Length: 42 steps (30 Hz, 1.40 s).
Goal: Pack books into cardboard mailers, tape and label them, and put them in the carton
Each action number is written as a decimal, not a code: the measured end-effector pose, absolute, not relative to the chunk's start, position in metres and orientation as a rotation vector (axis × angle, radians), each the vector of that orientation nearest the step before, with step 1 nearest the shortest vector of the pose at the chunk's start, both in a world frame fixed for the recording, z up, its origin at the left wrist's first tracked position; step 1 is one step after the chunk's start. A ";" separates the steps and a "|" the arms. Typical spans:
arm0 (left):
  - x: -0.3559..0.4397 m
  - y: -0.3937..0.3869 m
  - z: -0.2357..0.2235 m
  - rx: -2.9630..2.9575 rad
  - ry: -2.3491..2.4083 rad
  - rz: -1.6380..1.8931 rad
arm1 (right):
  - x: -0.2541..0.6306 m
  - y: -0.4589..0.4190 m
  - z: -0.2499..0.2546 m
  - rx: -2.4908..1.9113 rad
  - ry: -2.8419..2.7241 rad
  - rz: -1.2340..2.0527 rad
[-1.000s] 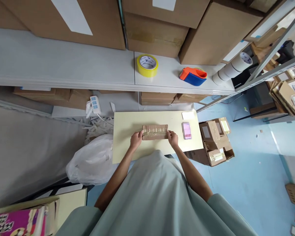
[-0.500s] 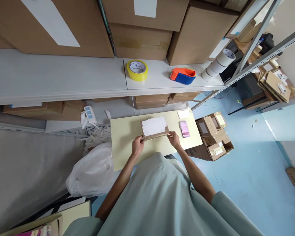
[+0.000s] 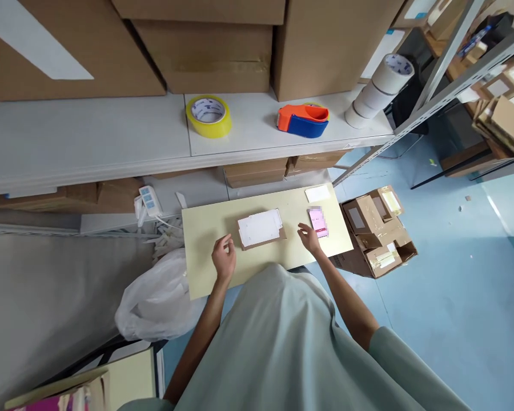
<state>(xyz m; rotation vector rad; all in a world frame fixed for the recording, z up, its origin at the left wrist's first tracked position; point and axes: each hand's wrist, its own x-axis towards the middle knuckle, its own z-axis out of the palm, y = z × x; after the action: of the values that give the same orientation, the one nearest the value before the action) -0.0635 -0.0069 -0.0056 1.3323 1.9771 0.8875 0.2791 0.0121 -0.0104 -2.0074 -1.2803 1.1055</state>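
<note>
A small cardboard box [image 3: 262, 228] with white paper labels on its top lies on the pale yellow table [image 3: 209, 265]. Just left of the box, my left hand [image 3: 224, 257] is raised with fingers loosely curled and apart, holding nothing. On the other side, my right hand [image 3: 309, 237] hovers off the box's right end, its fingers spread and nothing in them. Close beyond that hand lies a pink item [image 3: 317, 221], blurred in the picture. A white slip of paper [image 3: 317, 193] rests near the table's far right corner.
Above the table runs a grey shelf [image 3: 111, 134] with a yellow tape roll [image 3: 208, 116], an orange and blue tape dispenser [image 3: 303, 120] and stacked white rolls [image 3: 379, 91]. A carton of smaller boxes [image 3: 374, 231] stands on the floor at right. A white plastic bag [image 3: 158, 297] sits at left.
Both hands have let go of the cardboard box and drawn apart, one to each side. The box now lies flat on the table. The view has shifted slightly.
</note>
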 end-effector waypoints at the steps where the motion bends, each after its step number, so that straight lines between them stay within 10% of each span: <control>1: -0.059 -0.003 0.000 1.380 1.993 0.918 | 0.290 0.018 -0.011 -1.995 -1.272 1.100; 12: 0.100 0.047 0.031 1.540 1.825 0.886 | 0.411 0.064 -0.035 -1.920 -1.129 1.126; 23: 0.242 0.121 -0.078 1.182 1.538 0.705 | 0.485 0.132 -0.102 -1.935 -1.230 0.871; 42: 0.290 0.172 -0.099 1.144 1.643 0.814 | 0.464 0.156 -0.098 -2.077 -1.396 0.695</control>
<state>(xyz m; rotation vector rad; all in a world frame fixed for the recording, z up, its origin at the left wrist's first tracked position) 0.2902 0.1718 -0.0993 1.1439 1.6428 0.8142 0.4640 0.1560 -0.0982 -2.0769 -1.3964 0.6954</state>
